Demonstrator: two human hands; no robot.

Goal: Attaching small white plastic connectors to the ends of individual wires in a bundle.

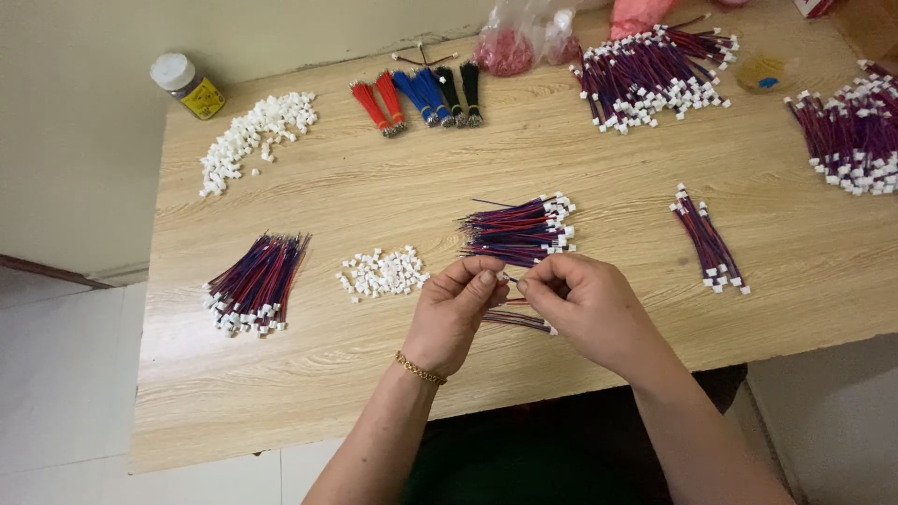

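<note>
Over the pale wood-grain counter (309,374) the left hand (452,313), a thin gold chain bracelet (420,368) on its wrist, and the right hand (585,304) meet fingertip to fingertip; each grip is pinched together on the same thin red-and-blue wire piece (510,278), which is held just above the counter's near middle; a few loose red-and-blue wires (517,321) lie under the hands; just beyond the fingers lies a bundle of red-and-blue wires with white plastic plugs (519,230); to the left of the hands sits a small heap of white plastic connector housings (382,272), and further left another bundle of plugged wires (255,282); a slimmer bunch of plugged wires (709,241) lies to the right.
</note>
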